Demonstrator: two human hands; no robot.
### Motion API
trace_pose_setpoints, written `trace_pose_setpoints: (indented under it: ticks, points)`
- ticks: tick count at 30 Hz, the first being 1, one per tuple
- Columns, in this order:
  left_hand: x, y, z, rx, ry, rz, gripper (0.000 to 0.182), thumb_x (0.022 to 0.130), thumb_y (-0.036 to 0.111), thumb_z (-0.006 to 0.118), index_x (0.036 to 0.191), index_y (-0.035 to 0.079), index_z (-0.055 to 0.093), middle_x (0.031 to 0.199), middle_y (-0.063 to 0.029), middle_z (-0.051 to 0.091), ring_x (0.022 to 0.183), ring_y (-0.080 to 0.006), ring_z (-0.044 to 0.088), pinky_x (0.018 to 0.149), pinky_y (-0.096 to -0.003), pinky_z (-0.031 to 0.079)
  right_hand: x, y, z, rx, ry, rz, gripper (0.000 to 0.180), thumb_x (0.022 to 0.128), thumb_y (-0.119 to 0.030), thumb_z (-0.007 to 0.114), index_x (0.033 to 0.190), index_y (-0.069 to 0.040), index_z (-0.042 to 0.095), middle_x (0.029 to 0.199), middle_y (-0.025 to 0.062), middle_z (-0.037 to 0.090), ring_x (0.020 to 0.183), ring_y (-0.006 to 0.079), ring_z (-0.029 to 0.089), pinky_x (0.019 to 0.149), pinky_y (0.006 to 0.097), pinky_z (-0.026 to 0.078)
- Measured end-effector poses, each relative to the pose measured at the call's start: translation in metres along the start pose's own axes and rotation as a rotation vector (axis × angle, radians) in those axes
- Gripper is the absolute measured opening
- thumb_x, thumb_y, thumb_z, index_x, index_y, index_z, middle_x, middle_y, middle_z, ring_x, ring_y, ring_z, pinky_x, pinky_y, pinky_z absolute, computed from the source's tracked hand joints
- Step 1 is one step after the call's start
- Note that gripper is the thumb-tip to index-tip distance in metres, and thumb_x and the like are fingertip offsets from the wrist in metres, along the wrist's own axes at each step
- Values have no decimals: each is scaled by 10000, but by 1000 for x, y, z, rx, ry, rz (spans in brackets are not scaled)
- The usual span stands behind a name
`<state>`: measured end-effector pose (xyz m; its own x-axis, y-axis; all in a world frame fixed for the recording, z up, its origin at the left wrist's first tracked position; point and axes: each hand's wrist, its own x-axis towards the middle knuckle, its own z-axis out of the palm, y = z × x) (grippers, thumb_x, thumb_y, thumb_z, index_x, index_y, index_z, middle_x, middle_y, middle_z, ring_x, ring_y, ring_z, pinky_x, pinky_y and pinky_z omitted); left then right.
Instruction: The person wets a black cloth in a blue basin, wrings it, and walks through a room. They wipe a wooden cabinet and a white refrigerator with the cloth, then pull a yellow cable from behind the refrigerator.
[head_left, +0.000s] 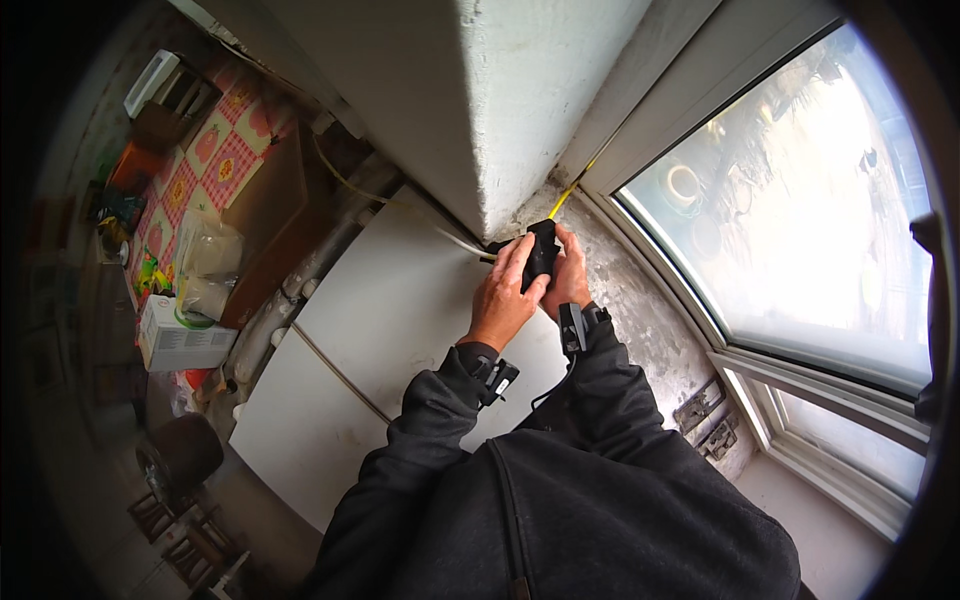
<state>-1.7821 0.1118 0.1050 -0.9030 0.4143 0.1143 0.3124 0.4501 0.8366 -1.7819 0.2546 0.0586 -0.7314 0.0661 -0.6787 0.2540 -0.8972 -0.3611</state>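
Both of my hands are on a small black object (538, 251) at the inner corner of a windowsill, beside the edge of a white wall (517, 112). My left hand (501, 304) lies over its near left side, fingers stretched along it and thumb towards the right hand. Against its right side is my right hand (568, 274), fingers curled around it. A white cable (450, 236) runs in from the left and ends out of sight by my left fingertips. From the window frame a yellow cable (562, 201) comes down to the top of the black object. Its exact kind is unclear.
White panels (375, 300) lie below my hands. On the right is a window (780, 202) above a stained sill (637, 292). At left, a table with a checked cloth (225, 169) carries a white carton (184, 337) and plastic bags (206, 255). Wooden stools (195, 551) stand lower left.
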Motion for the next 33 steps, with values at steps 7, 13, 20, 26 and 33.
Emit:
trace_pose_setpoints:
  ticks: [7,13,20,26,33]
  points:
    - [7,-19,17,-55,172,-71,318,872,-11,695,1185,-15,750,1170,-200,762,1081,-414,736,966,-461,596,16,-23,-15,-342,57,27,521,1051,-647,619,1104,-140,722,1001,63,764,919,225,706,845,409,542]
    - [1,-12,10,-136,387,-68,268,903,23,708,1165,-13,754,1151,-167,778,1047,-377,747,967,-432,590,37,-49,-16,-629,58,-41,441,1001,-583,722,1123,-159,735,940,21,749,875,187,701,845,408,514]
    - [-57,-26,20,-915,475,-771,351,1020,99,682,1365,36,661,1333,-112,700,1172,-203,667,1004,-346,534,40,-50,-16,-622,96,-64,329,971,-420,818,1014,-104,737,874,12,734,764,163,721,735,373,594]
    - [-40,-22,37,-1390,533,-918,423,1023,169,673,1428,76,597,1298,-61,698,1179,-209,687,1001,-405,564,37,-51,-13,-581,18,-82,321,984,-371,814,1053,-72,722,850,34,741,696,154,725,632,304,583]
    - [7,-20,31,-1522,173,-747,319,1058,271,729,1307,73,708,1225,-40,735,1130,-164,697,973,-379,578,39,-58,-15,-724,73,-116,229,997,-299,786,1011,-77,731,815,7,709,665,122,697,598,280,544]
